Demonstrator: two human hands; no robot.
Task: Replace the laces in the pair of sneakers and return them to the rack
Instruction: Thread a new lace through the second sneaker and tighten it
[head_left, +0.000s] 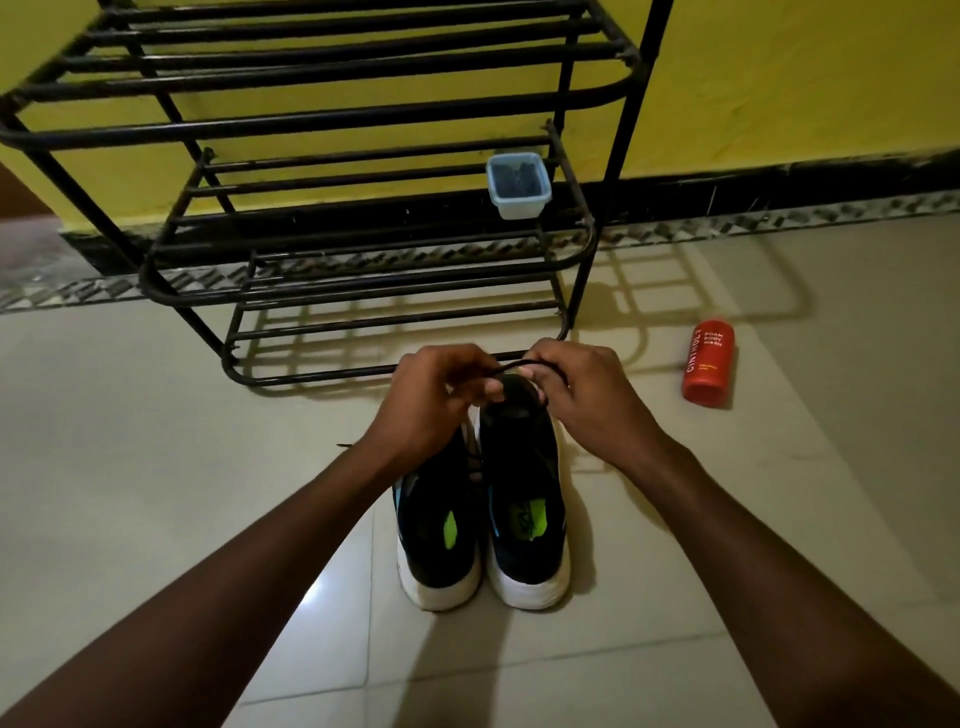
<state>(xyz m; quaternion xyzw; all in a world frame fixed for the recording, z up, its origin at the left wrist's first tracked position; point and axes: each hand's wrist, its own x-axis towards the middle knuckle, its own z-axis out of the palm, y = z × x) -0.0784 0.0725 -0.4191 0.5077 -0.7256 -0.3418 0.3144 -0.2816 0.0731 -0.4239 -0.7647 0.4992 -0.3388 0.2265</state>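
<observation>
In the head view, a person crouched over a tiled floor (156, 415) works a black lace (511, 365) above the toe end of the right-hand sneaker (524, 499), which stands heel toward the camera, side by side and touching the left-hand sneaker (441, 525). The left hand (434, 402) has its fingers curled and pressed together, thumb and forefinger pinching one part of the lace; the right hand (576, 395) does likewise, its fingertips nipping the lace where it arcs between the two hands. Whether the lace is being drawn out of the eyelets or fed in cannot be told, as the hands hide the front of the shoe. A thin dark end (345, 445) lies on the floor just left of the left wrist, perhaps another lace. The black metal rack (363, 124) stands just beyond the shoes against a yellow wall (779, 78), with a small plastic tub (518, 185) of dark contents on its middle shelf; an orange body wash bottle (708, 362) lies on the floor well to the right. Done well, this step likely calls for keeping the lace taut and flat between both pinches, working one eyelet at a time, holding the two ends even, and steadying the shoe so it does not tip against its neighbour. Both sneakers remain off the rack.
</observation>
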